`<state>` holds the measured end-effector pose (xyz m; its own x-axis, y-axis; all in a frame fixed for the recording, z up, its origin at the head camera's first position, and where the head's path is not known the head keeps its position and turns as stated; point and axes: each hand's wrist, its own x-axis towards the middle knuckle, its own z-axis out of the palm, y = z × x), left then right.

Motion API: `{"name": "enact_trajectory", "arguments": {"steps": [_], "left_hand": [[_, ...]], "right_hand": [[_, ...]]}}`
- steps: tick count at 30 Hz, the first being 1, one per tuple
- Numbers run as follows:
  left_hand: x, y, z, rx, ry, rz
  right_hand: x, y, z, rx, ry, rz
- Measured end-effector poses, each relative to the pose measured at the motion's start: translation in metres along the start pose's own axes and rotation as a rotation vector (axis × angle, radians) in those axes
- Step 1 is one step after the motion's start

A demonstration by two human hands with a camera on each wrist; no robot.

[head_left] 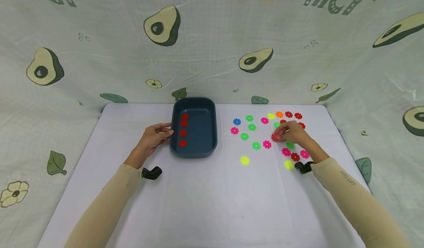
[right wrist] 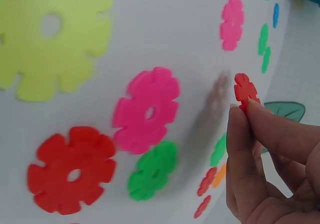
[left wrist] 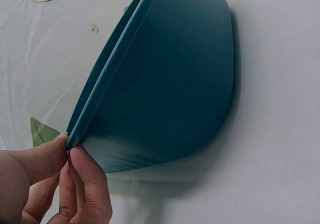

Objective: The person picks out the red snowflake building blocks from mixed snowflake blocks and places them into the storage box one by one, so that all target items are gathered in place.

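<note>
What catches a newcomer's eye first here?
Probably the dark blue tray near the table's back edge, with four red discs lined along its left side. Next, bright discs scattered to its right, where the right grip pinches a red disc. The left grip pinches the tray's rim.

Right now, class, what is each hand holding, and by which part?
The right hand pinches a red flower-shaped piece by its edge; the left hand pinches the dark blue tray by its rim.
</note>
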<state>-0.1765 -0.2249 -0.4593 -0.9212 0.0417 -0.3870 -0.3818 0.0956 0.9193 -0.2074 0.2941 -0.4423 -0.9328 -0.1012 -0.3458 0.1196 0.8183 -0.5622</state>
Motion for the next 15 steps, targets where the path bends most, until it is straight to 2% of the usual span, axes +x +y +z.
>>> {"name": "enact_trajectory", "arguments": {"steps": [10,15], "left_hand": [[-0.001,0.000,0.000,0.012,0.004,0.002],[-0.001,0.001,0.001,0.008,0.006,0.006]], "right_hand": [[-0.003,-0.034,-0.006,-0.030,0.055,-0.090],[-0.005,-0.055,-0.008,0.023,0.047,-0.131]]}}
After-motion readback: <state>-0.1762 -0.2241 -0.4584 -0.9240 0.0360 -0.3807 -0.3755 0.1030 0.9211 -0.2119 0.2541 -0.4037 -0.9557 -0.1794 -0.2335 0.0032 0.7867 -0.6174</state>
